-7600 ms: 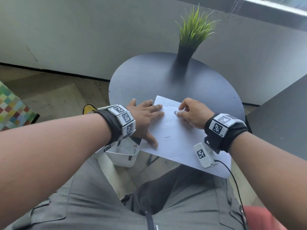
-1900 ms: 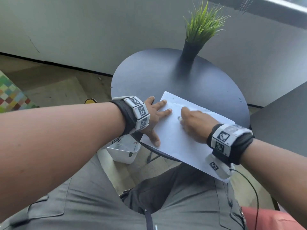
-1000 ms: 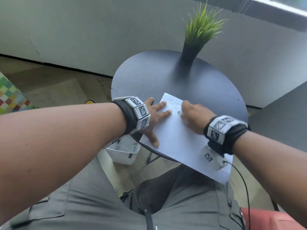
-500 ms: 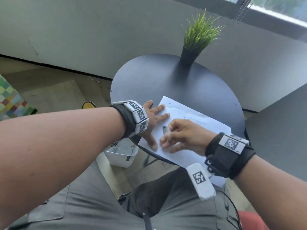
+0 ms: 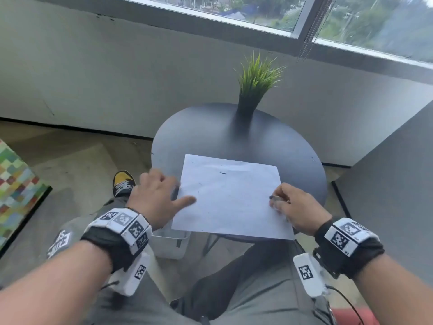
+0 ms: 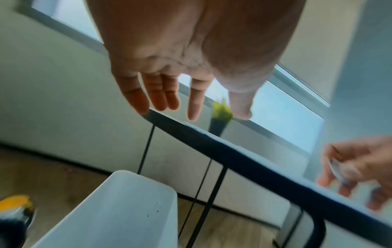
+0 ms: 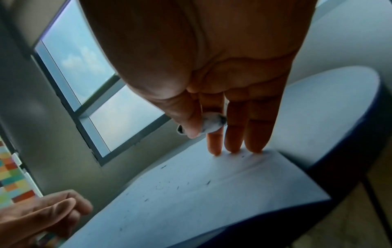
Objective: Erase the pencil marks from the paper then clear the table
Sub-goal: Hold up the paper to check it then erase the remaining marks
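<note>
right hand (image 7: 212,70) pinches eraser (image 7: 211,125), lower right of paper (image 5: 229,195); left hand (image 5: 157,198) fingers relaxed, frame centre-left, holding nothing.

The paper (image 5: 228,195) lies on the table (image 5: 203,134) — near edge overhanging. The plant (image 5: 254,86) stands behind it; the bin (image 5: 169,245) sits below, left.

The person has bare forearms and wears a black band (image 5: 112,245) on the left wrist and another (image 5: 351,252) on the right, each ringed with white blocks bearing black square-patterned markers. A white camera unit (image 5: 308,274) with a thin black cable hangs under the right band. Grey trousers (image 5: 257,296) and a yellow-and-black shoe (image 5: 123,182) show below.
</note>
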{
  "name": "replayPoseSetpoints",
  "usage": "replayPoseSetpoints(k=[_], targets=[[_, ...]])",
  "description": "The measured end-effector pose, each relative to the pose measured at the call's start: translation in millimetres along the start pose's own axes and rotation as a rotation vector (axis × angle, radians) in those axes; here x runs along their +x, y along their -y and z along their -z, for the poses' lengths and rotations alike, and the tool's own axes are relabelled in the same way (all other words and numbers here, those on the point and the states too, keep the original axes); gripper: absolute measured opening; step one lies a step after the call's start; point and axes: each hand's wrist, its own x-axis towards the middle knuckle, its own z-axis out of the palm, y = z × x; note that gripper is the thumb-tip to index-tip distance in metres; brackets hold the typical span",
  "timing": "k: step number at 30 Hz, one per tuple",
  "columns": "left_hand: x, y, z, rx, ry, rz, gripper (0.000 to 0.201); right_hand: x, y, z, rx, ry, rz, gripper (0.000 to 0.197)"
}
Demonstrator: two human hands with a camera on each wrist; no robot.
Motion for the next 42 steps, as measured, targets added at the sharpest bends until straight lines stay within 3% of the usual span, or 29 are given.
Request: replayPoseSetpoints(k=[2, 4, 6, 10, 12, 14, 16, 18, 19, 20, 22, 28, 30, 32, 35, 37, 38, 40, 42], targets=[[-5.6, 11.3, 0.6, -0.469, 0.065, 0.233, 0.048, -4.4, 9.5, -7.2, 0.021, 0.002, 0.044, 0.009], [-9.4, 17.9, 0.3, -1.035, 0.278, 0.429, 0.045, -6.0, 17.8, -13.6, 0.04, 0.026, 0.062, 0.008], [-11.3, 21.6, 6.3, -1.23, 0.34, 0.532, 0.049, -7.3, 24.0, -19.6, 0.08, 0.07, 0.069, 0.004], [-3.8, 17.8, 20.6, -1.074, 0.265, 0.382, 0.022, -9.8, 32.5, -24.9, 0.125, 0.109, 0.075, 0.009], [0.9, 14.2, 33.6, -0.893, 0.197, 0.226, 0.025, -6.9, 32.9, -21.5, 0.093, 0.111, 0.064, 0.009], [11.5, 17.2, 40.4, -0.8, 0.132, 0.115, 0.042, 1.9, 27.7, -13.2, 0.137, 0.023, 0.014, 0.007], [20.5, 13.8, 49.0, -0.91, 0.112, 0.062, 0.046, 12.3, 20.6, 0.7, 0.327, -0.094, -0.091, 0.023], [17.3, -1.3, 68.2, -1.09, 0.054, 0.015, 0.02, 19.6, 15.7, 17.4, 0.597, -0.122, -0.2, 0.039], [17.4, -7.7, 76.4, -1.151, 0.037, -0.001, 0.011, 20.4, 15.4, 26.7, 0.708, -0.102, -0.203, 0.035], [18.9, -11.8, 82.1, -1.182, 0.022, -0.017, 0.011, 20.5, 16.4, 35.3, 0.775, -0.08, -0.172, 0.023], [19.6, -20.3, 93.8, -1.201, -0.02, -0.08, 0.015, 16.2, 21.0, 52.1, 0.792, -0.105, -0.058, 0.026], [23.9, -41.3, 113.9, -1.266, -0.174, -0.192, 0.005, -14.4, 53.5, 85.7, 0.728, -0.458, 0.329, 0.014], [27.0, -47.5, 111.0, -1.278, -0.173, -0.196, 0.011, -20.8, 51.7, 85.4, 0.692, -0.506, 0.363, 0.011], [29.5, -50.4, 99.1, -1.248, -0.116, -0.163, 0.01, -17.9, 38.7, 74.2, 0.579, -0.497, 0.306, 0.01], [31.8, -42.8, 62.0, -1.064, 0.076, -0.031, 0.008, -7.7, 10.2, 44.3, 0.371, -0.349, 0.138, 0.011], [33.1, -39.0, 42.9, -0.917, 0.16, 0.023, 0.027, -6.7, 0.6, 32.0, 0.293, -0.293, 0.069, 0.016], [35.4, -38.5, 39.0, -0.894, 0.167, 0.021, 0.032, -5.0, -0.2, 32.3, 0.295, -0.298, 0.062, 0.02], [37.7, -42.4, 42.0, -0.908, 0.136, -0.005, 0.024, -3.4, 5.4, 40.7, 0.338, -0.353, 0.083, 0.016], [39.1, -44.8, 48.4, -0.899, 0.118, -0.002, 0.025, -2.6, 9.1, 47.5, 0.307, -0.378, 0.091, 0.027]])
